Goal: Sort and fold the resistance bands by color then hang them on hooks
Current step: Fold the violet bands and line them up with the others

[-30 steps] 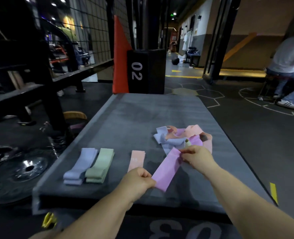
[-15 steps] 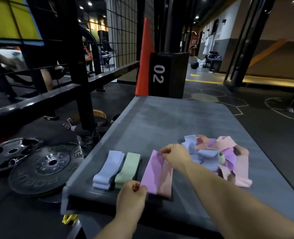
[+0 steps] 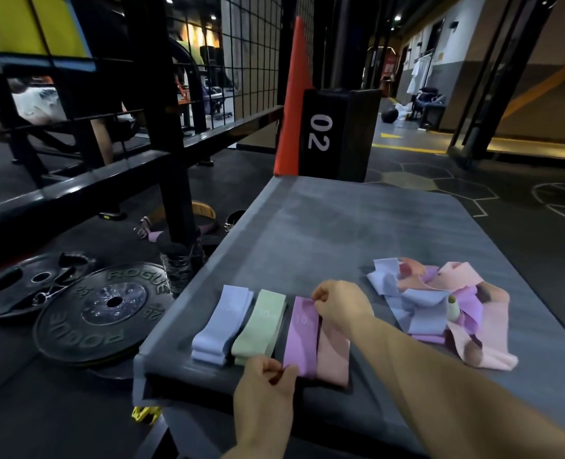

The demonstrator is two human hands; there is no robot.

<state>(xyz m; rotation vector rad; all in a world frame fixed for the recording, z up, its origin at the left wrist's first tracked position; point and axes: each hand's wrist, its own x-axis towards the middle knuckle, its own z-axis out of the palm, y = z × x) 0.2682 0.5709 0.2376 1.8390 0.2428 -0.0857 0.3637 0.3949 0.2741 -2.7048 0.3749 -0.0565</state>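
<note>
1. Carrying every band, the grey desk point(image 3: 340, 226) gives a flat surface for folding. The sorted row sits at its near left corner, within easy reach.
2. On the floor to its left lies a black weight plate point(image 3: 102, 313), apart from the work.
3. The unsorted pile point(image 3: 440, 309) of blue, purple and pink bands lies tangled on the desk's right side. It is well apart from the row, probably so finished and unfinished bands do not mix.
4. The row runs left to right: blue band point(image 3: 221, 326), green band point(image 3: 261, 326), purple band point(image 3: 302, 336), pink band point(image 3: 334, 352). They lie lengthwise and side by side, one colour per place. The purple one lies against the pink one's left edge.
5. Both hands are clamped on the purple band. The right hand point(image 3: 337, 303) pinches its far end and the left hand point(image 3: 264, 389) pinches its near end at the desk's edge, seemingly holding it straight to settle it between its neighbours.
6. No hooks are in view, so the hanging appears not yet done.
</note>
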